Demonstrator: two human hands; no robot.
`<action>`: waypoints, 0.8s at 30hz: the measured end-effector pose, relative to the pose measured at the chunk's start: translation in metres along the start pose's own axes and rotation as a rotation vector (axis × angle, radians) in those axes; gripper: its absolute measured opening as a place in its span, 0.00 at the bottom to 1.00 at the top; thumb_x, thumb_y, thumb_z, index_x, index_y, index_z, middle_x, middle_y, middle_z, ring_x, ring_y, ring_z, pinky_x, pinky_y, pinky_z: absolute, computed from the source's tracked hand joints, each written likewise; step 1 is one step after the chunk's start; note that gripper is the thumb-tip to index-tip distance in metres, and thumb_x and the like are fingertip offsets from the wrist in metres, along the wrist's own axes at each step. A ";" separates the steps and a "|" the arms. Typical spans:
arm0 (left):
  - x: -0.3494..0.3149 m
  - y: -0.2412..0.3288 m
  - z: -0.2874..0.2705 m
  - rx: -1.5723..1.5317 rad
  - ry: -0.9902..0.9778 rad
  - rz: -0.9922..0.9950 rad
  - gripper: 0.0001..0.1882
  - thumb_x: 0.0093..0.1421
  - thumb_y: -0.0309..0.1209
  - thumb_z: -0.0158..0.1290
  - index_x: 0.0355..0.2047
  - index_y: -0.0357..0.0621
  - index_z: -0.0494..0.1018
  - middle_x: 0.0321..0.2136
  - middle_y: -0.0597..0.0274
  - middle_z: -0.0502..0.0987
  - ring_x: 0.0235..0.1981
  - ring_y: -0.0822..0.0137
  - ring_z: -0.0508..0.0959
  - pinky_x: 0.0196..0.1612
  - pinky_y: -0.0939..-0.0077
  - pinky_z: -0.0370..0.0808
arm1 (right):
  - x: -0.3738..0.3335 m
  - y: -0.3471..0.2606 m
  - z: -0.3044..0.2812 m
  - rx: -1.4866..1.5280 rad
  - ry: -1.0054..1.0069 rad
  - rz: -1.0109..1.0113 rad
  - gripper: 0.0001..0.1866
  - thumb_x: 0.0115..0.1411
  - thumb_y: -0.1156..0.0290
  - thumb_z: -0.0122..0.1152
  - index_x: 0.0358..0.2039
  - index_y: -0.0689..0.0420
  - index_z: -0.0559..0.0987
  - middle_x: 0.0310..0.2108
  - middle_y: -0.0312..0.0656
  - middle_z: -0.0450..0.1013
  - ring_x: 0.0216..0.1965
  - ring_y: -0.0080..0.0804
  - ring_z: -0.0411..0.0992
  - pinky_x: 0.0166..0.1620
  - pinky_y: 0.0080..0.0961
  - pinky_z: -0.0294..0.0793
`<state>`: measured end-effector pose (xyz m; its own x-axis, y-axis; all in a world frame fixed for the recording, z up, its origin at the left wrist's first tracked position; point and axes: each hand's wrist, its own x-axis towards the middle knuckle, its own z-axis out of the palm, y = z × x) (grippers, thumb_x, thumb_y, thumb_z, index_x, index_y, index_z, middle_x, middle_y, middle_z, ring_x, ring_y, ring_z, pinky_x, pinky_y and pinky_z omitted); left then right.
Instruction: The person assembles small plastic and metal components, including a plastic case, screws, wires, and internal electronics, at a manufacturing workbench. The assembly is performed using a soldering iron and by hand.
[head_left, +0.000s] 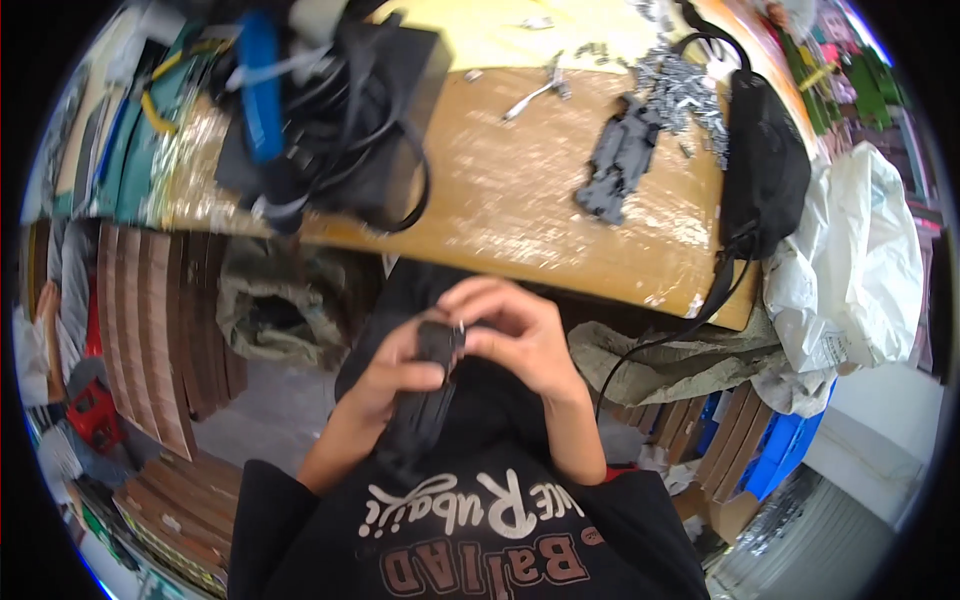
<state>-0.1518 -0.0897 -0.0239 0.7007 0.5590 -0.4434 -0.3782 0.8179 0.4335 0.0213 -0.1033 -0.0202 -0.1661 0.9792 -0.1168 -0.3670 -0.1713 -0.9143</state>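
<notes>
Over my lap, my left hand is closed around a long black plastic part, its thumb pressed on the near side. The lower end of that part blends into my black shirt. My right hand meets the part's upper end from the right, thumb and fingers pinched together. A small metallic glint shows at its fingertips; what they grip is too small to make out. Beyond my hands, several dark grey plastic parts lie in a row on the wrapped tabletop.
Behind those parts spreads a heap of small metal pieces. A black pouch with a strap sits at the table's right edge, beside a white plastic bag. Coiled black cables and a blue-handled tool occupy the left.
</notes>
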 end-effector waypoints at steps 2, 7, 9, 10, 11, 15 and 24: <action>0.001 0.003 -0.005 0.291 0.130 0.238 0.17 0.45 0.26 0.55 0.36 0.40 0.63 0.27 0.70 0.66 0.30 0.82 0.65 0.31 0.89 0.62 | 0.004 0.008 0.013 0.075 0.111 0.114 0.11 0.49 0.81 0.57 0.36 0.64 0.72 0.31 0.40 0.71 0.39 0.26 0.69 0.42 0.19 0.68; -0.001 0.004 -0.021 0.386 0.564 0.686 0.12 0.51 0.22 0.52 0.35 0.38 0.62 0.25 0.70 0.67 0.26 0.83 0.67 0.28 0.88 0.65 | 0.007 0.017 0.049 -0.009 -0.081 0.481 0.23 0.53 0.73 0.57 0.47 0.60 0.60 0.23 0.36 0.68 0.20 0.15 0.64 0.21 0.11 0.64; -0.005 0.009 -0.027 0.414 0.615 0.747 0.12 0.51 0.22 0.52 0.34 0.38 0.62 0.24 0.69 0.67 0.25 0.83 0.67 0.27 0.88 0.65 | 0.006 0.017 0.068 -0.149 -0.111 0.491 0.23 0.54 0.71 0.57 0.47 0.58 0.58 0.20 0.33 0.65 0.14 0.13 0.60 0.15 0.09 0.57; -0.006 0.014 -0.028 0.440 0.627 0.760 0.11 0.50 0.21 0.52 0.34 0.38 0.62 0.24 0.69 0.67 0.24 0.83 0.66 0.26 0.88 0.65 | 0.005 0.024 0.074 -0.163 -0.085 0.446 0.22 0.55 0.70 0.56 0.47 0.57 0.58 0.19 0.32 0.65 0.12 0.13 0.58 0.14 0.09 0.55; -0.007 0.015 -0.029 0.411 0.608 0.759 0.11 0.50 0.21 0.51 0.33 0.38 0.62 0.23 0.69 0.67 0.24 0.82 0.66 0.26 0.87 0.65 | 0.004 0.027 0.078 -0.166 -0.099 0.457 0.22 0.55 0.70 0.56 0.47 0.57 0.58 0.19 0.32 0.65 0.12 0.13 0.58 0.14 0.09 0.55; -0.014 0.022 -0.029 0.371 0.577 0.769 0.12 0.49 0.20 0.51 0.33 0.38 0.62 0.23 0.69 0.67 0.23 0.83 0.66 0.25 0.88 0.64 | 0.005 0.022 0.093 -0.010 0.056 0.521 0.18 0.57 0.68 0.53 0.43 0.57 0.59 0.18 0.30 0.63 0.11 0.11 0.56 0.13 0.09 0.52; -0.021 0.028 -0.023 0.399 0.531 0.761 0.12 0.49 0.20 0.51 0.32 0.39 0.61 0.23 0.69 0.67 0.23 0.84 0.66 0.24 0.88 0.64 | -0.001 0.019 0.104 -0.010 0.126 0.441 0.17 0.58 0.71 0.51 0.44 0.59 0.59 0.22 0.31 0.64 0.15 0.09 0.58 0.15 0.07 0.53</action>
<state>-0.1913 -0.0749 -0.0204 -0.0396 0.9811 -0.1892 -0.3139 0.1675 0.9346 -0.0802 -0.1188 0.0030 -0.1913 0.8189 -0.5411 -0.2774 -0.5739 -0.7705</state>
